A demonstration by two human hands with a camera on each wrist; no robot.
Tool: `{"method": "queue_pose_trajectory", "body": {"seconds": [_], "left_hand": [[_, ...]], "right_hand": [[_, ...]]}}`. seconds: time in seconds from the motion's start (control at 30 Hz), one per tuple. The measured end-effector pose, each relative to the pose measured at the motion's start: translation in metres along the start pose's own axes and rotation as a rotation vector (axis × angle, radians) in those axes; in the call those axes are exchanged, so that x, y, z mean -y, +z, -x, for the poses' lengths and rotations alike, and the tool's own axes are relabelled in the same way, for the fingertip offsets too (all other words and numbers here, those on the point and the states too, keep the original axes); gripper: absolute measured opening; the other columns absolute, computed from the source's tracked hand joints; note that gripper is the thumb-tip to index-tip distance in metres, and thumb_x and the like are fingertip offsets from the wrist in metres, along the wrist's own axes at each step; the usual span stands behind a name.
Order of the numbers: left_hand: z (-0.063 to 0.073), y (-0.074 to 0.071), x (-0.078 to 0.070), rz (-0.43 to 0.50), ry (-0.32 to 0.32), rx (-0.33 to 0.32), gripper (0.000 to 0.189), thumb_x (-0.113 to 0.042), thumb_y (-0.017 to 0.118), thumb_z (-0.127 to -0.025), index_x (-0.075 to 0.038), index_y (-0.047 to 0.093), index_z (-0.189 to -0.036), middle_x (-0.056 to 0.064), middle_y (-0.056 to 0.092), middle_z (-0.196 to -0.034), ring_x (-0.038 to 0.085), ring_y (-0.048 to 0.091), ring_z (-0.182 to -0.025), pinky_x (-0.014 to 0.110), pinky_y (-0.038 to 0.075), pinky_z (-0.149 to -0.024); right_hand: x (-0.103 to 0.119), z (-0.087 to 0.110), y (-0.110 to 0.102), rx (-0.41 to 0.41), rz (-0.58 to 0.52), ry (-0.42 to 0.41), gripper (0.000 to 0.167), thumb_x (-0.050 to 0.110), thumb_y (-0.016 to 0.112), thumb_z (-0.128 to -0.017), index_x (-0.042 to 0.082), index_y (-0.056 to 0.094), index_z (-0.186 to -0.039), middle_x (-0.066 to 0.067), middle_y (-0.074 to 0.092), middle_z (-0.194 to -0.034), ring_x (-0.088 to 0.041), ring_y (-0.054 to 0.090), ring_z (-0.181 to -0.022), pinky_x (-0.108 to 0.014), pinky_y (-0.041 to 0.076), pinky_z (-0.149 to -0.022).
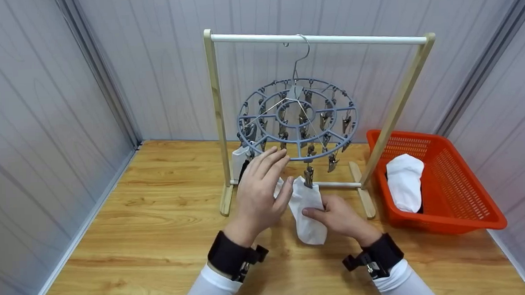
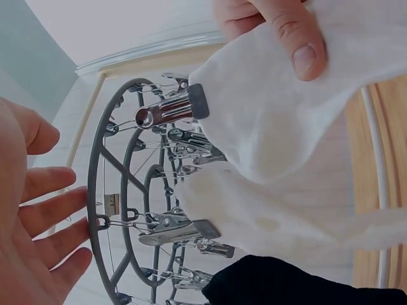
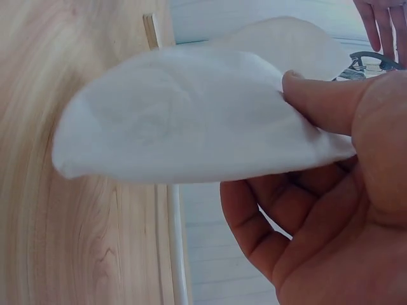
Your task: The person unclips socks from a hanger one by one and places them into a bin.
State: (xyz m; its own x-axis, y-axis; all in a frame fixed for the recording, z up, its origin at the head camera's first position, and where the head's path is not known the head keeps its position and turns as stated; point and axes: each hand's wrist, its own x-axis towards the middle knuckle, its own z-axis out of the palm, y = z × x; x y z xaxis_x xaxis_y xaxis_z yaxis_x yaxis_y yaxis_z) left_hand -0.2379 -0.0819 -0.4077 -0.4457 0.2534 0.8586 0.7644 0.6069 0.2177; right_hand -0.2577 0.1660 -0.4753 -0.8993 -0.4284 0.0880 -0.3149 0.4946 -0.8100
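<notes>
A white sock (image 1: 311,232) hangs by its cuff from a metal clip (image 1: 308,176) at the near side of a round grey clip hanger (image 1: 298,142). My right hand (image 1: 342,218) pinches this sock below the clip, thumb on the near face. In the right wrist view the sock's toe (image 3: 114,127) extends past the fingers. My left hand (image 1: 261,189) is raised with fingers extended beside the hanger's rim; whether the fingertips touch it, I cannot tell. The left wrist view shows a second clipped white sock (image 2: 261,219) and a black sock (image 2: 267,283) nearby.
The hanger hooks over the white bar (image 1: 364,39) of a wooden-legged rack (image 1: 216,109). Several clips dangle from its rings. At the right, an orange basket (image 1: 459,192) holds a white sock (image 1: 406,183) with something dark under it. Panelled walls enclose the wooden table (image 1: 158,205).
</notes>
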Motion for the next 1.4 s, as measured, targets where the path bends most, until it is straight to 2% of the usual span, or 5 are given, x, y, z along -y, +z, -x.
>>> {"method": "queue_pose_trajectory", "body": {"seconds": [0.37, 0.67, 0.9, 1.17, 1.4], "left_hand": [[-0.002, 0.002, 0.001, 0.027, 0.071, -0.159, 0.025, -0.011, 0.073, -0.101, 0.0, 0.078, -0.124, 0.011, 0.077, -0.123, 0.029, 0.072, -0.118, 0.044, 0.058, -0.106], [0.002, 0.011, -0.001, 0.071, 0.098, -0.016, 0.021, -0.01, 0.075, -0.102, -0.001, 0.08, -0.12, 0.008, 0.079, -0.113, 0.024, 0.075, -0.104, 0.032, 0.063, -0.095], [0.01, 0.022, -0.007, 0.194, -0.076, 0.133, 0.04, -0.019, 0.07, -0.11, 0.007, 0.068, -0.142, 0.017, 0.075, -0.135, 0.03, 0.071, -0.128, 0.04, 0.057, -0.113], [0.011, 0.022, -0.006, 0.6, -0.418, 0.253, 0.048, -0.024, 0.062, -0.116, 0.001, 0.058, -0.156, 0.016, 0.062, -0.158, 0.027, 0.056, -0.149, 0.044, 0.051, -0.12], [0.009, 0.023, -0.005, 0.672, -0.476, 0.248, 0.047, -0.021, 0.064, -0.115, 0.005, 0.059, -0.154, 0.019, 0.065, -0.153, 0.03, 0.061, -0.144, 0.042, 0.058, -0.112]], "right_hand": [[0.004, 0.003, 0.0, -0.017, 0.004, -0.002, 0.026, 0.027, 0.078, -0.105, 0.002, 0.079, -0.099, -0.006, 0.08, -0.087, -0.019, 0.075, -0.076, -0.03, 0.061, -0.065], [0.008, 0.003, 0.0, 0.001, -0.019, -0.026, 0.026, 0.026, 0.076, -0.107, 0.001, 0.08, -0.103, -0.008, 0.081, -0.091, -0.02, 0.078, -0.078, -0.031, 0.063, -0.065], [0.011, 0.003, 0.001, 0.034, -0.027, -0.033, 0.028, 0.028, 0.074, -0.109, 0.001, 0.08, -0.111, -0.01, 0.082, -0.1, -0.021, 0.079, -0.085, -0.034, 0.065, -0.07], [0.015, 0.004, 0.003, 0.043, -0.059, -0.02, 0.028, 0.026, 0.074, -0.109, -0.001, 0.08, -0.11, -0.012, 0.082, -0.1, -0.024, 0.08, -0.085, -0.04, 0.068, -0.072], [0.017, 0.006, 0.005, 0.04, -0.082, -0.02, 0.026, 0.025, 0.075, -0.109, -0.001, 0.08, -0.111, -0.013, 0.083, -0.102, -0.024, 0.08, -0.087, -0.043, 0.068, -0.073]]}}
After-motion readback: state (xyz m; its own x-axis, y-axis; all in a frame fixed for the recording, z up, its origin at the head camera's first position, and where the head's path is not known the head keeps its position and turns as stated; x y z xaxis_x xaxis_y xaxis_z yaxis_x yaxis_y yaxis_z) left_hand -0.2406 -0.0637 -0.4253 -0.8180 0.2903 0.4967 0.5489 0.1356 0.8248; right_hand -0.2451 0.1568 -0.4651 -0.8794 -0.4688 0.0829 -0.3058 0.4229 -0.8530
